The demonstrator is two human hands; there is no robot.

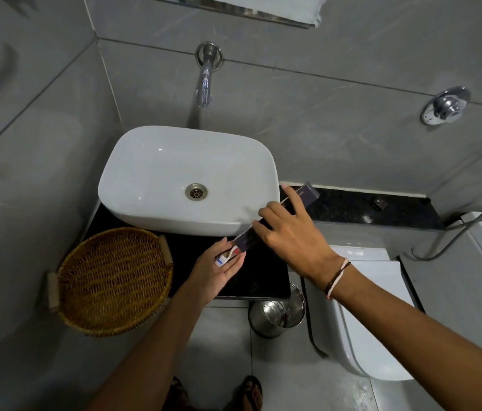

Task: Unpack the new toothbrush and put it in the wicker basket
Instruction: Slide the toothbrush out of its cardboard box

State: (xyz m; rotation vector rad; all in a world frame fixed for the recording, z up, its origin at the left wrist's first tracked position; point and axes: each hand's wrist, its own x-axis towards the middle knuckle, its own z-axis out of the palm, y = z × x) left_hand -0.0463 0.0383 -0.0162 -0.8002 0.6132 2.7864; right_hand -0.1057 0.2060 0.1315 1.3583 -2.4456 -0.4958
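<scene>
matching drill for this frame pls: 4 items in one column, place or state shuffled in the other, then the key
Things:
1. round woven wicker basket
2. long dark cardboard toothbrush box
3. white toothbrush head with blue and red marks
4. small shiny steel bin

Places or states:
A. on the floor below the counter edge
B. held by the right hand
C. sticking out of the box end, at the left hand fingers
D. empty, on the dark counter left of the white basin

Pairs: 1-D, 2-B, 3-C, 4-A
</scene>
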